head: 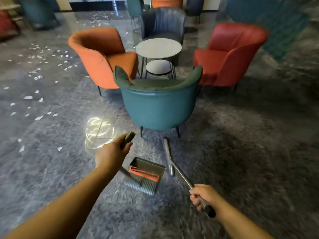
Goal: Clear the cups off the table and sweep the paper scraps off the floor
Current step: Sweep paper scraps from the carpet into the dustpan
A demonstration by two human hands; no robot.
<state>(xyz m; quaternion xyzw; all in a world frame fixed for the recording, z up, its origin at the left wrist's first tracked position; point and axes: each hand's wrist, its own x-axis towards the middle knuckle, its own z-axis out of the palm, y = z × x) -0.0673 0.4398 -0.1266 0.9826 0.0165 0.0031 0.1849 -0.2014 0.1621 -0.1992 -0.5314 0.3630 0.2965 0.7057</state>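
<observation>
Left hand (pixel 112 152) grips the dustpan (pixel 146 175) handle; right hand (pixel 203 197) grips the broom (pixel 181 176) pole. Scraps (pixel 36 78) look light, likely to scatter: sweep gently.

Both bare arms outstretched, left hand (pixel 113 150) curled around a handle, right hand (pixel 203 197) likewise
</observation>
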